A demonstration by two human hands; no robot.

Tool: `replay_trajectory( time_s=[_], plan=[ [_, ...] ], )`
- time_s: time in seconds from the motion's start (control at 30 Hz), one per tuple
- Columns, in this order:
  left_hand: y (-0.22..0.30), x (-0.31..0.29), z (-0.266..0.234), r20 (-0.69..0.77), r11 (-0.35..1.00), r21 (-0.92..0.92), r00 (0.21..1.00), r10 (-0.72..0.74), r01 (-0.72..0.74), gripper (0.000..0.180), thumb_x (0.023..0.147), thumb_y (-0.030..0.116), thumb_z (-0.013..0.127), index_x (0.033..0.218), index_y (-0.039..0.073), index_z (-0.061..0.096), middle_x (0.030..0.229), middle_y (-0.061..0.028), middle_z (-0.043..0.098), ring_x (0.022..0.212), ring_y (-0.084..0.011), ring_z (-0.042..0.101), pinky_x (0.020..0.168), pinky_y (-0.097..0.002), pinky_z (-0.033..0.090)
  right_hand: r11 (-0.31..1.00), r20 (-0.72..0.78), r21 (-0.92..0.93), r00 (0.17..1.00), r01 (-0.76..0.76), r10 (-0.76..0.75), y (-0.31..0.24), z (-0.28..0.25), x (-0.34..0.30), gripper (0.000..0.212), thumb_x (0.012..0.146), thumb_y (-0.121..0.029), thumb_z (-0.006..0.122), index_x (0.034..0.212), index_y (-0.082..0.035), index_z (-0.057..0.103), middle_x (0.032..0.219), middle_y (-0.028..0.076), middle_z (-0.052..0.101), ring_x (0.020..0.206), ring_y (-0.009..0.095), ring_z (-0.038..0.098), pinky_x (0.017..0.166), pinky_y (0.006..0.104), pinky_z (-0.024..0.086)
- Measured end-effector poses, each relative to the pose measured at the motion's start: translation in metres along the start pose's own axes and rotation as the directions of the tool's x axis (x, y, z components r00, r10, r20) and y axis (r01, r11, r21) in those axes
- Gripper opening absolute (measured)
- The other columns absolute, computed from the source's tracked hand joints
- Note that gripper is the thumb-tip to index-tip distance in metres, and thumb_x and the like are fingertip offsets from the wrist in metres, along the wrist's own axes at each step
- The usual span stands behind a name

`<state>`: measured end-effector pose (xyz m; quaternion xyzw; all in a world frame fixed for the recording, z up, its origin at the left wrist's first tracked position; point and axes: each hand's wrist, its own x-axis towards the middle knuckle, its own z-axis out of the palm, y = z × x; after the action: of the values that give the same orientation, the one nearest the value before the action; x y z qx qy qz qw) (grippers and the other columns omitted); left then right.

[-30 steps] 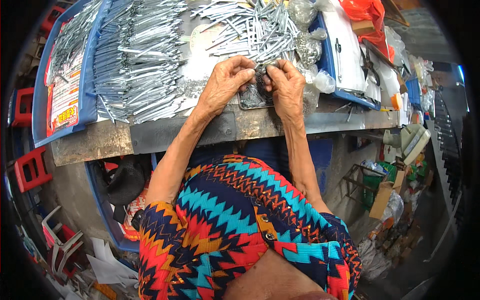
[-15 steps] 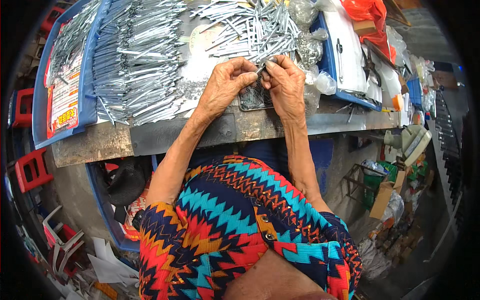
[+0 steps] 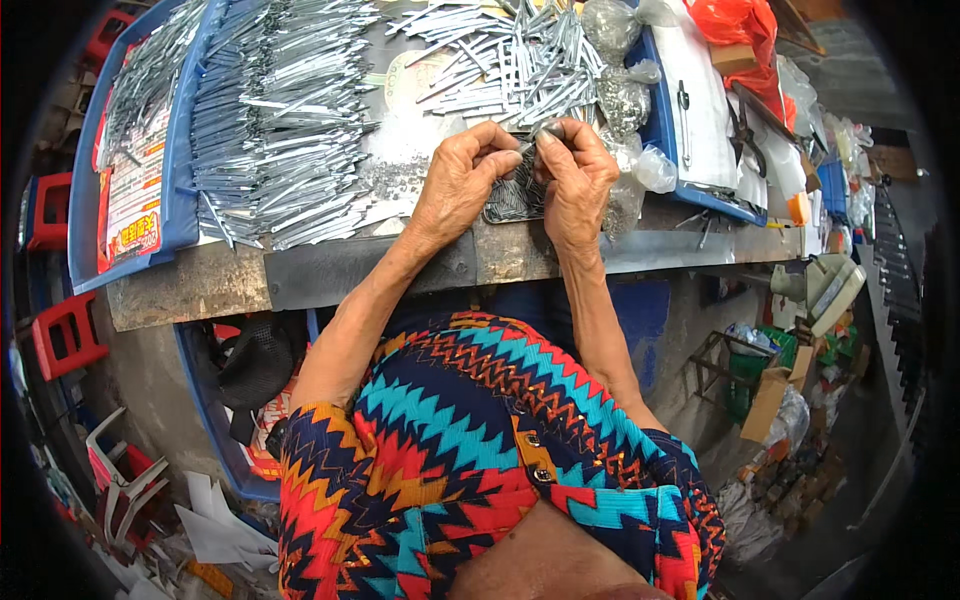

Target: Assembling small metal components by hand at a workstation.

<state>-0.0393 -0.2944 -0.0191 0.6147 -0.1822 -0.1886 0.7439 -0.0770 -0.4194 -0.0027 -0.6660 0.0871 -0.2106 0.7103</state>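
Both my hands meet over the near edge of the workbench, fingertips pinched a little apart. My left hand [image 3: 463, 182] closes its thumb and forefinger on something small that I cannot make out. Facing it, my right hand [image 3: 578, 180] is also pinched, its fingertips dark, and what it grips is hidden. Just below them lies a small tray of thin dark metal pieces [image 3: 511, 203], partly covered by the hands. Beyond the hands spreads a loose pile of flat silvery metal strips [image 3: 545, 65]. Left of them, many more strips lie in long stacked rows [image 3: 305, 130].
A blue tray [image 3: 180, 215] holding strips and printed sheets stands at the left. Clear bags of small parts [image 3: 625, 100] sit right of the pile, beside another blue tray [image 3: 660, 130] with pliers [image 3: 743, 130]. A blue bin [image 3: 215, 430] stands below the bench.
My hands have drawn slightly apart, the right one shifting a little to the right. Both stay pinched; the small metal piece seen between them earlier is now harder to make out.
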Motion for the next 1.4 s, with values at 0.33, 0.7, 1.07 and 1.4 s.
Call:
replay_trajectory(
  time_s=[0.33, 0.7, 1.07, 1.4],
  plan=[
    [-0.012, -0.001, 0.006, -0.069, 0.995, 0.08, 0.995, 0.069, -0.064, 0.006, 0.082, 0.005, 0.054, 0.081, -0.001, 0.055, 0.066, -0.0014, 0.054, 0.062, -0.0069, 0.05, 0.056, -0.0217, 0.041, 0.999, 0.01, -0.043, 1.0, 0.019, -0.018, 0.0, -0.002, -0.003, 0.007, 0.077, -0.005, 0.057, 0.077, 0.003, 0.056, 0.064, -0.001, 0.051, 0.057, 0.003, 0.042, 0.051, 0.0186, 0.033],
    [-0.006, 0.02, -0.03, -0.217, 0.65, 0.756, 0.905, 0.367, -0.083, 0.018, 0.077, 0.007, 0.057, 0.093, -0.003, 0.058, 0.078, -0.0175, 0.061, 0.067, -0.0276, 0.059, 0.064, -0.035, 0.045, 0.98, 0.043, -0.19, 0.997, -0.054, 0.063, 0.004, -0.021, 0.002, 0.012, 0.08, -0.008, 0.06, 0.082, 0.004, 0.059, 0.066, 0.0, 0.053, 0.059, 0.005, 0.045, 0.053, 0.0204, 0.037],
    [-0.024, 0.032, -0.044, -0.153, 0.328, 0.944, 0.902, 0.404, 0.013, 0.018, 0.073, 0.01, 0.062, 0.087, 0.001, 0.054, 0.08, -0.0165, 0.055, 0.076, -0.0337, 0.055, 0.067, -0.041, 0.043, 0.591, 0.334, -0.721, 0.929, 0.361, -0.16, 0.01, -0.035, -0.005, 0.007, 0.075, -0.004, 0.055, 0.081, 0.0, 0.055, 0.08, 0.017, 0.055, 0.072, 0.035, 0.055, 0.065, 0.0405, 0.043],
    [-0.006, 0.022, -0.045, -0.192, 0.461, 0.884, 0.833, 0.519, -0.084, 0.015, 0.074, 0.008, 0.057, 0.087, 0.0, 0.056, 0.081, -0.014, 0.053, 0.074, -0.0294, 0.054, 0.066, -0.0368, 0.043, 0.406, 0.47, -0.77, 0.868, 0.491, -0.158, 0.016, -0.023, -0.005, 0.01, 0.074, -0.005, 0.057, 0.083, -0.001, 0.053, 0.078, 0.015, 0.05, 0.068, 0.034, 0.053, 0.06, 0.0403, 0.042]
  ],
)
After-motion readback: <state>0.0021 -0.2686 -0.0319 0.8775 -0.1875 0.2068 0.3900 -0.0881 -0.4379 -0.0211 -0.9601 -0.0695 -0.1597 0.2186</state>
